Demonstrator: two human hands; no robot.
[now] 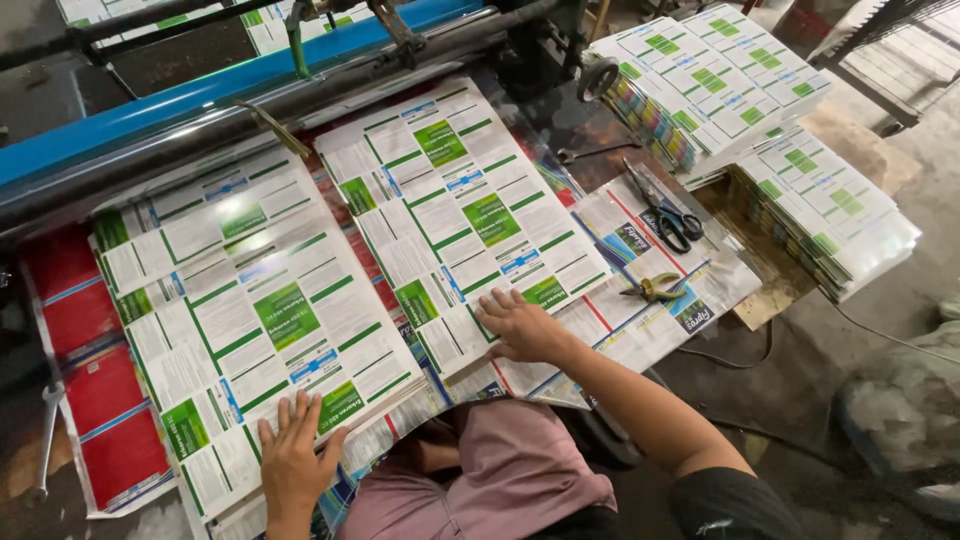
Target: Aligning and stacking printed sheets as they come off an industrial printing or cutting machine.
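My left hand (293, 455) and right hand (520, 325) lay open and flat on two printed sheets (455, 215) spread on the table (590, 130); I was squaring them, and next needed even pressure.

Both hands flat on glossy green-and-white printed sheets: left hand (293, 455) on the nearer sheet (250, 330), right hand (520, 325) on the far sheet (455, 205), scissors (665, 215) just beside.

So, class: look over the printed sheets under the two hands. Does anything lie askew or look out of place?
Yes. The sheet under the right hand lies at a slant, overlapping the sheet under the left hand. Scissors and a yellow-handled tool lie loose on the printed sheets alongside.
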